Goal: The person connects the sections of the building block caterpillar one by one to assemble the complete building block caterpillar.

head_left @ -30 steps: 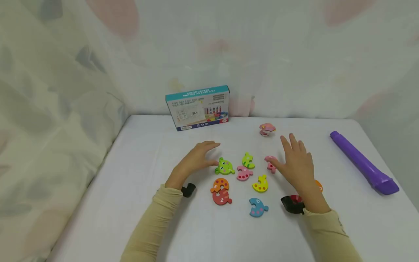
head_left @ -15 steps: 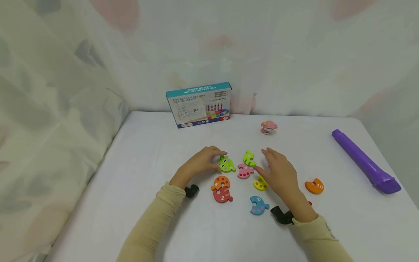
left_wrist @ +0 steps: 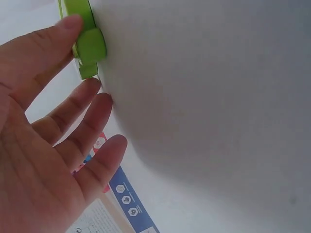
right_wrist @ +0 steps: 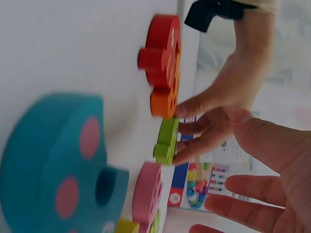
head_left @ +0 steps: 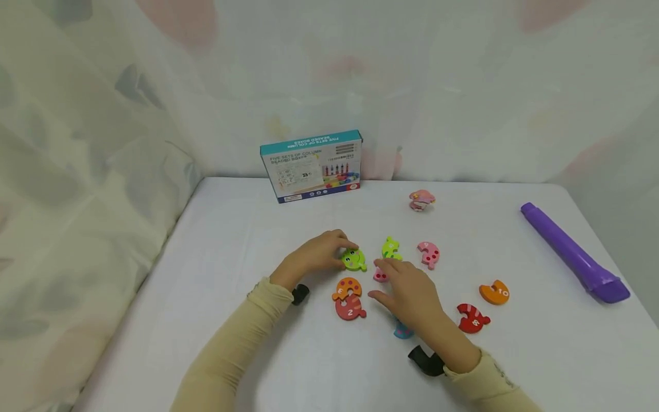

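My left hand [head_left: 318, 253] pinches a green puzzle piece with a smiling face [head_left: 353, 261]; in the left wrist view the thumb presses on the green piece's edge [left_wrist: 91, 46], while other fingers are spread. My right hand [head_left: 410, 293] hovers with fingers loosely extended, holding nothing, over the middle pieces. Beneath it, a pink dotted piece [head_left: 380, 277] and a blue piece [head_left: 403, 330] are partly covered. Left of it, an orange piece numbered 3 [head_left: 352, 284] fits against a red piece numbered 2 [head_left: 349, 310]. A yellow piece [right_wrist: 127, 226] shows only slightly in the right wrist view.
Beyond the hands lie a green striped piece [head_left: 390, 247] and a pink piece [head_left: 429, 254]. Rightward are a red piece [head_left: 472, 319], an orange 10 piece [head_left: 495, 293] and a purple tube-like object [head_left: 571, 252]. A beads box [head_left: 311, 167] and pink figurine [head_left: 421, 200] stand behind.
My right hand has swept left and nearer me, uncovering the pink, red and orange pieces on the right. My left hand has closed in on the green face piece and now pinches it.
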`<action>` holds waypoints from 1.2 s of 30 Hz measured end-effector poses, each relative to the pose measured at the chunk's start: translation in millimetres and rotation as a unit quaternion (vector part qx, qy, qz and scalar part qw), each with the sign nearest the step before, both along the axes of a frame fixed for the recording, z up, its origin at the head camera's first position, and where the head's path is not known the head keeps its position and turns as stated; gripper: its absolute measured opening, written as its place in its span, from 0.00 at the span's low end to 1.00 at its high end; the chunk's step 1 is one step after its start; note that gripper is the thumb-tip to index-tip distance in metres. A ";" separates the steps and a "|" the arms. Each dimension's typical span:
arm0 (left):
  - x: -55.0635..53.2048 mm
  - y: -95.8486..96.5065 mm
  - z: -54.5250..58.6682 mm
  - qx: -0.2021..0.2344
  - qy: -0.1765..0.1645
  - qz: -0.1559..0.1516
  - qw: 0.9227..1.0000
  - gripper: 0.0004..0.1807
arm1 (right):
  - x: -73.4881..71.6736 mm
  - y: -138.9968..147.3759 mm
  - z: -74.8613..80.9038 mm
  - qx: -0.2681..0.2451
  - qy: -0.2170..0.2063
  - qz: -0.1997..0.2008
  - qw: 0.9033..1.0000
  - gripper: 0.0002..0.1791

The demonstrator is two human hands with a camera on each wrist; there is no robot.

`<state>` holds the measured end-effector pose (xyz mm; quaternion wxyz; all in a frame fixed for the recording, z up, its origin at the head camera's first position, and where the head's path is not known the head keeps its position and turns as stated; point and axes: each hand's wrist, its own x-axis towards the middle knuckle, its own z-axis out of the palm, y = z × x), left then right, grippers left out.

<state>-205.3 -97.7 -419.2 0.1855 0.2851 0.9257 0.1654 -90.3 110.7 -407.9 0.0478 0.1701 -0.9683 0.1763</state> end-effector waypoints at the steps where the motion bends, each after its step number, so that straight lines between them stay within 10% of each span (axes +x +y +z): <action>1: 0.0 -0.3 1.2 -0.003 -0.001 0.001 1.000 0.26 | 1.2 -2.2 0.4 0.001 -0.004 0.003 1.000 0.37; 36: -20.2 -17.1 6.2 -0.074 0.037 -0.030 0.996 0.27 | 23.0 -48.3 -16.7 0.033 -0.082 0.043 0.995 0.14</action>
